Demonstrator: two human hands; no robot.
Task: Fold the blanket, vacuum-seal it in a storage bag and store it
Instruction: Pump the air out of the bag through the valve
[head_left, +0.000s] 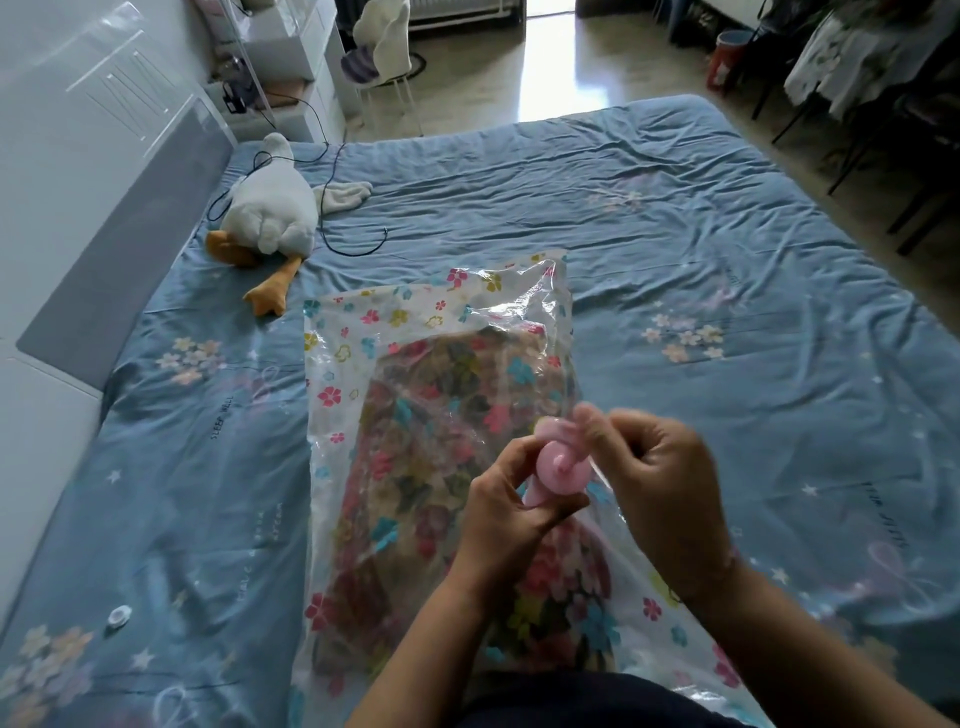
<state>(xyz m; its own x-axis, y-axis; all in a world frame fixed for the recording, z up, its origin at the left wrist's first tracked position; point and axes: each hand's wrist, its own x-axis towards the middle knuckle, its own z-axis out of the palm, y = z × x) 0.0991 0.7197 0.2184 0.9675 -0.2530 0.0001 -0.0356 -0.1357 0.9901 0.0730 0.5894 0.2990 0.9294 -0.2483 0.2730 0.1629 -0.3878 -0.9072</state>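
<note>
A clear storage bag printed with small coloured flowers lies on the blue bed. Inside it sits the folded brownish floral blanket. A round pink valve on the bag's upper face is lifted off the blanket. My left hand grips the valve's base from the left and below, fingers curled round it. My right hand pinches a pink cap piece at the valve's top, its fingertips blurred. The bag's near end is hidden by my arms.
A white plush goose lies at the bed's far left with a black cable trailing over it. A small white round cap lies on the sheet at the near left. A chair and floor lie beyond the bed.
</note>
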